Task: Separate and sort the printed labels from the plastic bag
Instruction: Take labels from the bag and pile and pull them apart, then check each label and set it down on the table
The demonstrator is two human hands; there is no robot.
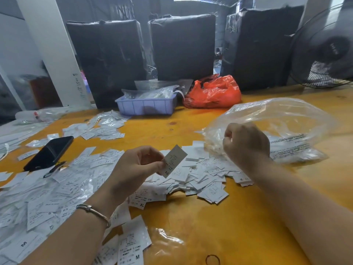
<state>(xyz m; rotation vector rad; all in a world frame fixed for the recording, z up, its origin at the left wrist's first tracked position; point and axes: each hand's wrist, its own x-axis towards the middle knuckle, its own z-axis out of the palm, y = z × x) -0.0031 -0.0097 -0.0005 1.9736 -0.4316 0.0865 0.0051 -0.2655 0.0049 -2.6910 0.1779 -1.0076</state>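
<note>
Labels (200,180) lie heaped across the yellow tabletop (219,217), hemmed in by a black phone (49,153) at the left, a lilac tray (146,106) and a red bag (213,92) at the back, and a fan (324,48) at the far right. They are small white slips printed with sizes such as XS, M and XL. One XS label (174,159) is pinched in the left hand (133,167) above the heap. The right hand (246,144), fingers curled, grips the clear plastic bag (277,121) just beyond the pile.
</note>
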